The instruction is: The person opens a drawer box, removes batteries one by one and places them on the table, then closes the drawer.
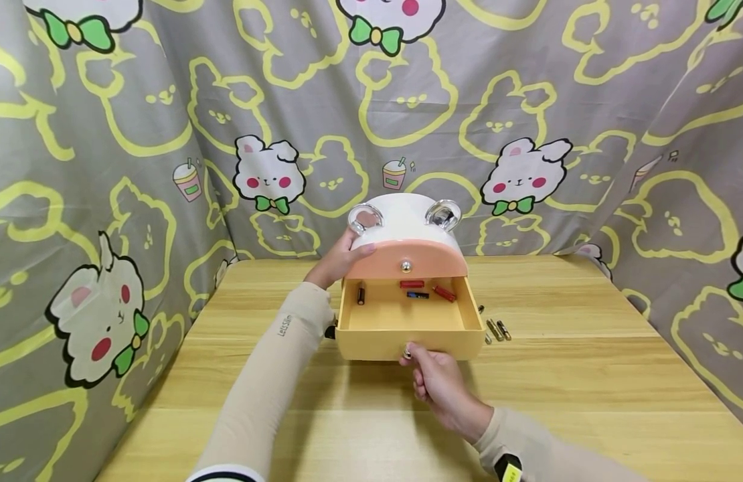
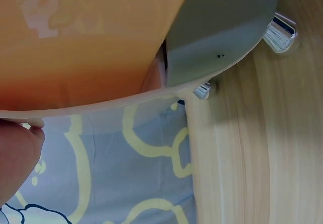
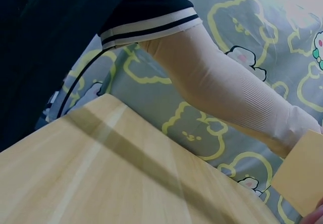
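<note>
Pale sleeves (image 1: pixel 257 395) lie closest to me, cut off at the bottom edge. The right hand (image 1: pixel 444 388) has its grip pinched on a small knob (image 1: pixel 407 354), half covered by the fingers, on the front of a yellow drawer (image 1: pixel 371 345) that stands out from a white-topped box (image 1: pixel 401 215) on the desk (image 1: pixel 588 375). The left hand (image 1: pixel 335 262) touches the box's side, thumb over the peach front; its other fingers are mostly hidden, so I can't tell how that grip is set. Four loose batteries (image 1: pixel 412 284) lie inside the drawer. More batteries (image 1: pixel 503 330) lie just right of it, some partly hidden behind its corner, too small to count.
</note>
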`<state>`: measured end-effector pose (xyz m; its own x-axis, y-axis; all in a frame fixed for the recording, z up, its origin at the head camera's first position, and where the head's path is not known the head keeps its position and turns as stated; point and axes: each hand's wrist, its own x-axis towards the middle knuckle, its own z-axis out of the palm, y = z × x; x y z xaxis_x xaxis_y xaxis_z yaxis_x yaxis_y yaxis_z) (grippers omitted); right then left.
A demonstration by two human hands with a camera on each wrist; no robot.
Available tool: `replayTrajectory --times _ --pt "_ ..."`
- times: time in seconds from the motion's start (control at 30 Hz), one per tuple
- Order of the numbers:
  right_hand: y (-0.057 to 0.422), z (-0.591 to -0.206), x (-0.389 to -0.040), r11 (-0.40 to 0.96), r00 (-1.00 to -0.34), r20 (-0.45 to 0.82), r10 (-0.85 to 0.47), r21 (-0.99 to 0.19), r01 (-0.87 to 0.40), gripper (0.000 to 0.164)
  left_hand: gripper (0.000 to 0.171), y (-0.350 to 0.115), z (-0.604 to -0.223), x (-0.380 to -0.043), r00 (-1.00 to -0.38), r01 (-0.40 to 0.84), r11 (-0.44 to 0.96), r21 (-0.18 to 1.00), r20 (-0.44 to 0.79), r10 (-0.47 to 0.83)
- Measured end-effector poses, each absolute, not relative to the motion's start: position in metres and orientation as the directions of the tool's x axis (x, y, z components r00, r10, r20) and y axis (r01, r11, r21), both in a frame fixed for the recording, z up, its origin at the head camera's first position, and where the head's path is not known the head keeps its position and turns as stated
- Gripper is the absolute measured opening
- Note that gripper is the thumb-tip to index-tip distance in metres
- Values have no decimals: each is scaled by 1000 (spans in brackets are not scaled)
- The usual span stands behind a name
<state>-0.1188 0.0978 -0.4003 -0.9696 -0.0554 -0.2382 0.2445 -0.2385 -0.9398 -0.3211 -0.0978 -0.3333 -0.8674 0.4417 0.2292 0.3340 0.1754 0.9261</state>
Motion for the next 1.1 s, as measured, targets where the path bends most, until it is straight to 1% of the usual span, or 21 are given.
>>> replayTrajectory --times 0.43,0.73,0.93,1.1 --pt "98 -402 -115 -249 -970 -234 -65 -937 243 30 75 -98 -330 -322 -862 309 160 938 205 464" --pt "100 -406 -114 -249 -974 -214 -76 -942 226 31 78 -97 -334 -321 -863 352 169 921 249 441" --pt "101 -405 -113 -253 -975 -206 -85 -942 221 33 79 -97 -335 -321 -858 359 147 922 264 440" --pt "103 -403 -111 -265 -977 -195 -87 -941 211 31 79 -97 -335 -321 -858 360 144 922 267 438"
